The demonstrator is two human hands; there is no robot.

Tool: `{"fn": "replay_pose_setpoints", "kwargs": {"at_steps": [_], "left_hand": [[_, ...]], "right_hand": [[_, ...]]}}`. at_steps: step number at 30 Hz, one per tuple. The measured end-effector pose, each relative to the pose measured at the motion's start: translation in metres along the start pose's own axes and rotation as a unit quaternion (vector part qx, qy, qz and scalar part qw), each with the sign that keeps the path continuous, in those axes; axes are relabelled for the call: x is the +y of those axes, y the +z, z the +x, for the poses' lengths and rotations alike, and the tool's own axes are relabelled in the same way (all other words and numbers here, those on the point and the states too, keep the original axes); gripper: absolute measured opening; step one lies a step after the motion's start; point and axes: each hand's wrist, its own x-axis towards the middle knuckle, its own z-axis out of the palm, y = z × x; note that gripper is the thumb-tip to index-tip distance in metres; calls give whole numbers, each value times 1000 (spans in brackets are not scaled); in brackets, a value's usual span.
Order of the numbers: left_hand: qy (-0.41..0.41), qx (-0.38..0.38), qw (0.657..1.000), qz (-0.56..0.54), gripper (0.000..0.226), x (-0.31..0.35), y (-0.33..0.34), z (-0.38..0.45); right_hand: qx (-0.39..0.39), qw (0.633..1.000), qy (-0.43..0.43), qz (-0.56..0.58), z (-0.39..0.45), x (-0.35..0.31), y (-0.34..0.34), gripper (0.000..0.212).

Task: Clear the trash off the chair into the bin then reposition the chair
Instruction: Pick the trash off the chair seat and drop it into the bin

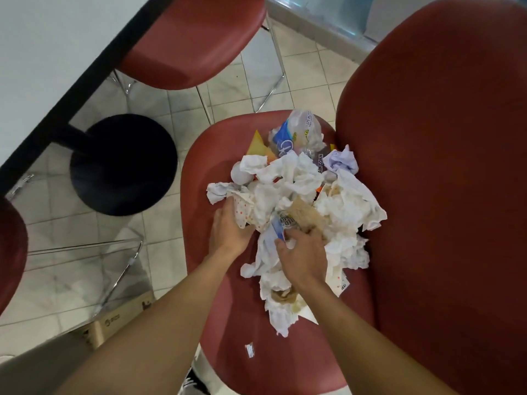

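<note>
A heap of trash [296, 201], mostly crumpled white tissue with wrappers and a plastic bag, lies on the red chair [216, 323] seat at the centre of the frame. The left hand [228, 229] curls its fingers around a dotted paper wrapper [245, 209] at the heap's left edge. The right hand [303, 256] digs into the tissue, fingers bent, gripping paper. A white tabletop [42, 52] fills the upper left, its black round base [122, 163] on the tiled floor [71, 275].
</note>
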Motion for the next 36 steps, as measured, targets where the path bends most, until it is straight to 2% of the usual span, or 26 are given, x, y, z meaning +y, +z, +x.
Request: {"fn": "replay_pose_setpoints", "kwargs": {"at_steps": [3,9,17,26,36], "left_hand": [[-17,17,1000,4,59,5,2,-3],[-40,53,997,-34,48,4,-9,-28],[-11,88,993,-82,40,-11,-53,-86],[-21,106,986,-125,28,-72,-126,-159],[-113,166,970,-135,12,-207,-212,-226]], "right_hand": [[17,1000,-2,12,-1,-2,1,23],[54,997,-6,63,-20,-7,-8,25],[153,982,-37,107,-66,-37,-21,19],[114,985,-86,93,-150,-90,3,13],[49,983,-167,60,-261,-165,91,17]]}}
